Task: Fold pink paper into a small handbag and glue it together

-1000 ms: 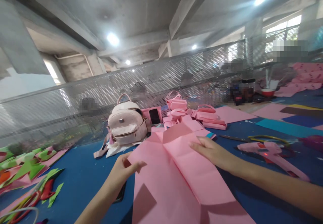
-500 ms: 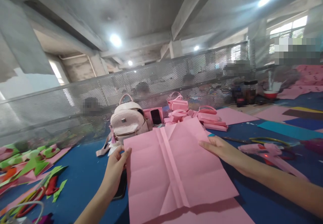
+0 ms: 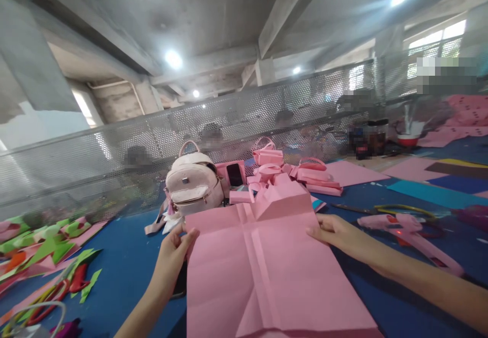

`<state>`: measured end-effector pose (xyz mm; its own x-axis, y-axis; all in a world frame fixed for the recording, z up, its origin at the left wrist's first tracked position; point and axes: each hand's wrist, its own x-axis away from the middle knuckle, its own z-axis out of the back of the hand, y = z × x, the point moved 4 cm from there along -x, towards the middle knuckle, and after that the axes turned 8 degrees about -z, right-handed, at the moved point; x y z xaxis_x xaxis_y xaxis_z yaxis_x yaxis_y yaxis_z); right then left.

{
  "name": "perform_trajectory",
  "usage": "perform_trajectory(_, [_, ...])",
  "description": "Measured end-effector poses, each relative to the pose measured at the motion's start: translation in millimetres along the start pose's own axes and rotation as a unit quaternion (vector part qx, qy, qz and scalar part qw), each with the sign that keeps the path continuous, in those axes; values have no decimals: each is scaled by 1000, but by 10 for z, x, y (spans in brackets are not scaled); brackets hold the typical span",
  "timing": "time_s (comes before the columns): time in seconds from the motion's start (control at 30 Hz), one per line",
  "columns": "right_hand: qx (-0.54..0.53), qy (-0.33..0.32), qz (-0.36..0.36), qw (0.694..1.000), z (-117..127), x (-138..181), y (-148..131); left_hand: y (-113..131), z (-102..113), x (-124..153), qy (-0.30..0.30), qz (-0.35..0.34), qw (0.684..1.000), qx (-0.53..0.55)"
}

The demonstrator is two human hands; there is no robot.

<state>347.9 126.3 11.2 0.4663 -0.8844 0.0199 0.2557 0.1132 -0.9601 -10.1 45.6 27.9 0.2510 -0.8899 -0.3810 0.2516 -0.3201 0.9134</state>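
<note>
A large pink paper sheet, creased, with a raised strip down its middle, fills the space between my hands. My left hand pinches its left edge between thumb and fingers. On the opposite edge, my right hand grips the paper the same way. The sheet's far end is folded up toward the small pink paper bags behind it. A dark phone-like object lies partly hidden under my left wrist. Right of my right forearm rests a pink glue gun with a red light on.
A white backpack stands at the back, near an upright phone. Red-handled scissors and green scraps lie at left. Coloured sheets are spread at right. A perforated metal screen runs behind, with people beyond it.
The pink sheet has been lowered and flattened toward the table, and its far end now bends upward. My right hand has moved slightly down and right; my left hand has barely moved.
</note>
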Motion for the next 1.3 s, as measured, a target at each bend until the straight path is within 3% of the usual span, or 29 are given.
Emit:
perform_trajectory(0.2, [123,94,161,975,65,-50,-406,106,-124,-291,-107,-18,993,-37])
perform_trajectory(0.33, [201,35,190,960,-151,-42,-797,227,-388,-534,-193,-46,979,-53])
perform_trajectory(0.43, [293,26,180,939,-284,-120,-948,382,-558,-715,-228,-89,967,-73])
perform_trajectory(0.5, [319,43,180,930,-320,-237,-950,481,-638,-812,-242,-114,960,-88])
perform_trajectory(0.57, [296,42,161,941,-340,-397,-855,542,-701,-874,-257,-127,953,-96])
perform_trajectory(0.7, [244,-32,114,963,-447,-659,-469,459,-787,-909,-275,-115,950,-89])
perform_trajectory(0.87, [162,-43,72,983,-440,-737,0,12,-666,-896,-246,-43,967,-45])
perform_trajectory(1.07, [86,11,37,996,-256,-719,237,-563,-328,-689,-92,44,993,55])
perform_trajectory(1.3, [27,41,-6,999,-222,-754,356,-920,-541,-277,-39,118,981,148])
